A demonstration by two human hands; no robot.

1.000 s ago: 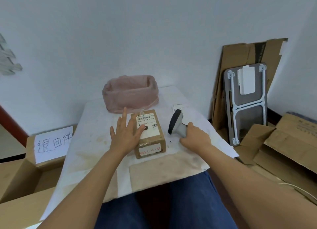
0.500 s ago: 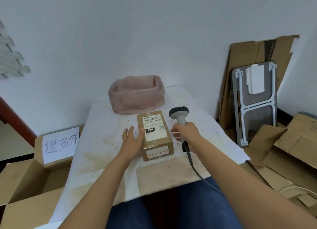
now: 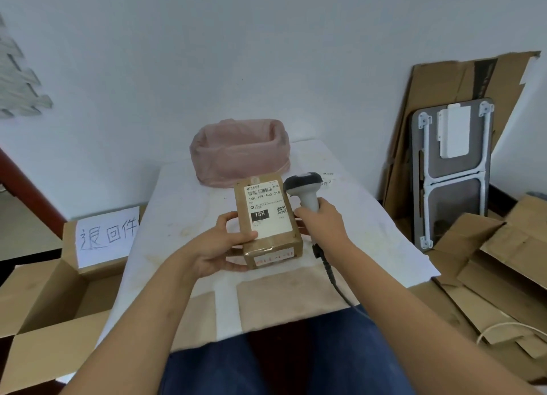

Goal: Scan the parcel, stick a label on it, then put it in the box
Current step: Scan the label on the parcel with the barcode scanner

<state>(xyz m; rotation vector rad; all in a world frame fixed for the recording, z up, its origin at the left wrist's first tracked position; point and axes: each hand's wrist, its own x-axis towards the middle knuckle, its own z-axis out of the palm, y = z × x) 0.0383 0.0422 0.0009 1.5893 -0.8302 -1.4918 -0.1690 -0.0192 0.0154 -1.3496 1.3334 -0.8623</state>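
A brown cardboard parcel with a white shipping label on top is tilted up off the white table. My left hand grips its left side, thumb on the label and fingers underneath. My right hand is closed around the grey handle of a barcode scanner, whose dark head sits just right of the parcel's far end, facing the label. The scanner's black cable runs down along my right forearm. An open cardboard box with a handwritten paper sign stands on the floor at the left.
A pink plastic-lined basket stands at the table's far edge behind the parcel. Small paper slips lie to the right of the scanner. Flattened cardboard and a folded grey table lean at the right.
My left hand went from lying flat on the parcel to gripping its side and lifting it. My right hand picked the scanner up off the table and raised it beside the label.
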